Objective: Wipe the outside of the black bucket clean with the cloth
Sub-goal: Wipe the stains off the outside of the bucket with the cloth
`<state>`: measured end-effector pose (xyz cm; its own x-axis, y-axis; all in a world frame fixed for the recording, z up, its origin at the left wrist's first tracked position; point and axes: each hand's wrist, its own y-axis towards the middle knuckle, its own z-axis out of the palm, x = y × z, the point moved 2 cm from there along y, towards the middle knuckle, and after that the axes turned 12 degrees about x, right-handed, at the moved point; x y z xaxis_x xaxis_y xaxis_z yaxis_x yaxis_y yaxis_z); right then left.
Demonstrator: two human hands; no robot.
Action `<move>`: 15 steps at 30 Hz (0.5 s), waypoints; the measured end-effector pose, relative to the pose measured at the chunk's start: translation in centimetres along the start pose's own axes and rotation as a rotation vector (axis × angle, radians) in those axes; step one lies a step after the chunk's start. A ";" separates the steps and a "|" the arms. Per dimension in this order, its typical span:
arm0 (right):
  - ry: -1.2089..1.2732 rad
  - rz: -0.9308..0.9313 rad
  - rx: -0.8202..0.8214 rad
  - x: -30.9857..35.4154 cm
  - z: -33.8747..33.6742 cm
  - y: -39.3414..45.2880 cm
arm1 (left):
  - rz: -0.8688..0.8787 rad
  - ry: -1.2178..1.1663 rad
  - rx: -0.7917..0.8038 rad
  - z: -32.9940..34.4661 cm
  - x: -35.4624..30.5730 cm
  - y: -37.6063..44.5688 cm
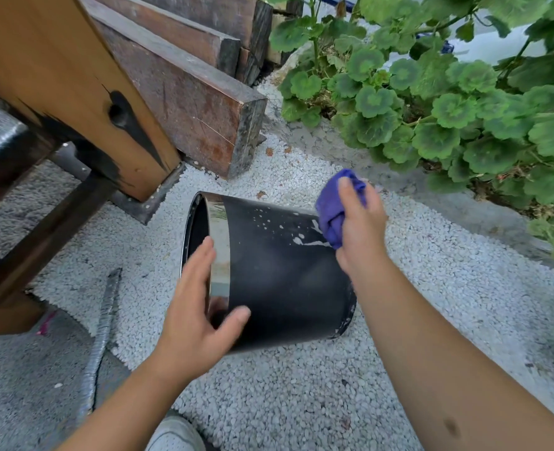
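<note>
The black bucket [279, 271] lies on its side on white gravel [301, 402], its open mouth turned to the left and its base to the right, with a shiny metal band [220, 255] running round the rim. The left hand [197, 317] is spread open over the rim end, fingers resting across the band and the thumb pressed on the black wall nearer the camera, steadying the bucket without closing round it. The right hand [360, 229] is closed round a bunched purple cloth [337, 206], which presses against the upper wall near the base. Pale splashes and a smeared streak [301, 239] mark the black surface just left of the cloth, and the base edge shows chipped, whitish patches. Behind the bucket a thick wooden post [74, 76] stands on a metal foot, with dark timber beams [188, 92] stacked beside it. Round-leaved green plants [448, 102] fill the upper right. A grey ribbed hose [103, 336] lies on the ground to the left, and the toe of a pale shoe [175, 434] shows at the bottom edge.
</note>
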<state>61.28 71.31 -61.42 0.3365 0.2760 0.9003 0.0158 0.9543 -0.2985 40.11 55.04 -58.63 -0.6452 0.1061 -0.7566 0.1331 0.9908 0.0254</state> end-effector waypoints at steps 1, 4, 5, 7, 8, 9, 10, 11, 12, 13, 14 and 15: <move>-0.074 -0.026 0.052 -0.1 1.4 -0.5 | -0.037 -0.148 -0.070 -0.5 -0.2 1.2; -0.316 -0.083 0.183 -0.4 4.6 -1.6 | -0.236 -0.247 -0.169 -1.1 -0.1 5.7; -0.357 -0.092 0.200 -0.4 5.2 -1.9 | -0.306 -0.165 -0.150 -1.1 0.1 6.9; -0.389 -0.111 0.193 -0.2 5.7 -2.3 | -0.353 -0.043 -0.066 -0.8 0.3 8.0; -0.421 -0.131 0.183 0.0 5.9 -2.4 | -0.336 -0.024 -0.010 -0.6 0.1 8.0; -0.491 -0.158 0.168 0.1 6.1 -2.7 | -0.299 -0.011 0.048 -0.4 -0.2 7.9; -0.608 -0.188 0.162 0.1 6.3 -2.9 | -0.258 0.006 0.093 -0.2 -0.7 7.7; -0.746 -0.214 0.169 -0.1 6.5 -3.3 | -0.228 0.024 0.118 0.0 -1.2 7.6; -0.877 -0.237 0.186 -0.5 6.8 -3.6 | -0.206 0.043 0.126 0.2 -1.7 7.5; -0.983 -0.261 0.202 -1.1 7.1 -4.0 | -0.193 0.061 0.131 0.4 -2.2 7.5; -1.055 -0.291 0.204 -1.6 7.1 -4.3 | -0.183 0.080 0.139 0.6 -2.5 7.6; -1.092 -0.323 0.195 -2.0 7.1 -4.5 | -0.172 0.101 0.146 0.7 -2.8 7.5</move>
<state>53.86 67.25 -59.65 -0.6513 -0.1232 0.7487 -0.2251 0.9737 -0.0355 43.46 62.16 -56.78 -0.7386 -0.0476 -0.6725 0.1177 0.9731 -0.1982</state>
